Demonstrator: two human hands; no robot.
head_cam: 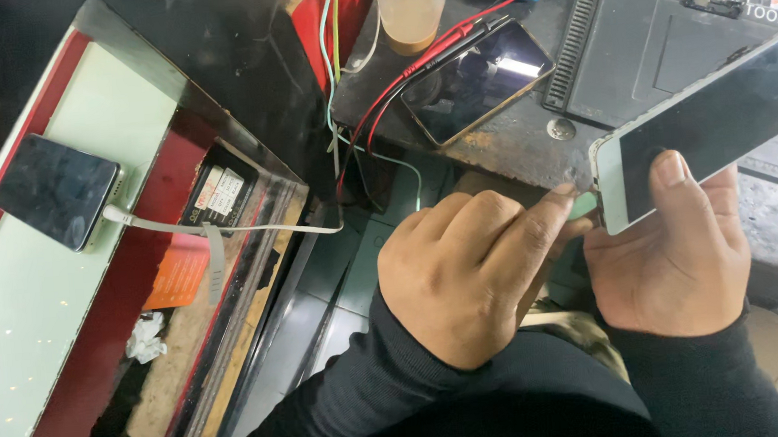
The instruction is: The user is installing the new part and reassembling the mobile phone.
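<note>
My right hand (674, 256) grips a white smartphone (710, 124) with a dark screen, thumb pressed on the glass, the phone tilted up to the right. My left hand (467, 268) is closed, its index finger and thumb pinched at the phone's lower left corner, holding something small and green that I cannot make out. Both arms wear dark sleeves.
A second phone (475, 78) lies on the dark worn bench under red and black probe leads (423, 68). A plastic cup with brown drink (409, 4) stands behind it. A black repair mat (661, 35) is at the right. Left, a dark phone (56, 191) charges on a glass counter (35, 302).
</note>
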